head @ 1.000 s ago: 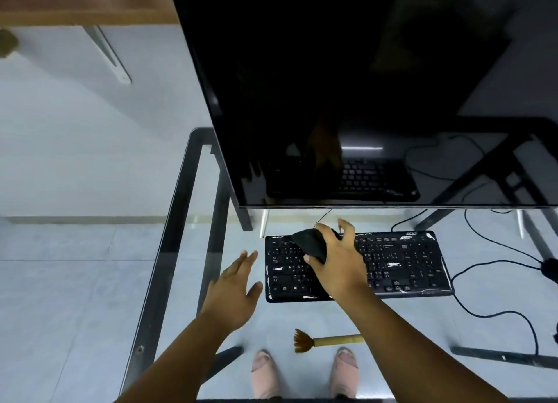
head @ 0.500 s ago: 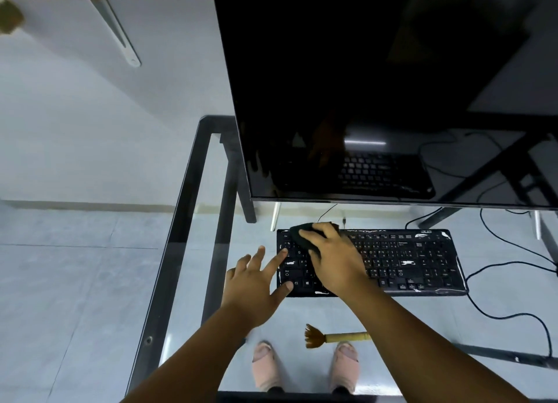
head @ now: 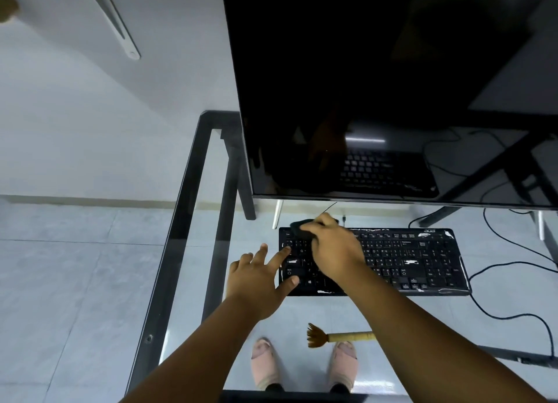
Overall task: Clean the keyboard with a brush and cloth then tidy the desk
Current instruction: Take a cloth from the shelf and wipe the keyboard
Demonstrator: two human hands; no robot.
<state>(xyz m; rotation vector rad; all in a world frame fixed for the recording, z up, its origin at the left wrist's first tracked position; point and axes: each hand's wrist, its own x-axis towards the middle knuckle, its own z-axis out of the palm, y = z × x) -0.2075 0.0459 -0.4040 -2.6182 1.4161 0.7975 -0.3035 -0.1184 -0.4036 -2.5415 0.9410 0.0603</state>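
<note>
Right hand [head: 333,251]: grips the dark cloth [head: 302,229] on the keyboard's [head: 407,260] far-left corner.
Left hand [head: 261,281]: fingers spread, touching the keyboard's left edge.
Brush [head: 338,337]: on the glass bench [head: 187,221], near edge.

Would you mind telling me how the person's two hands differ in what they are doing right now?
The right hand grips a dark cloth at the keyboard's far left corner; the left hand holds nothing. The right hand's fingers curl; the left hand's spread flat over the left edge. Both are on the keyboard.
</note>
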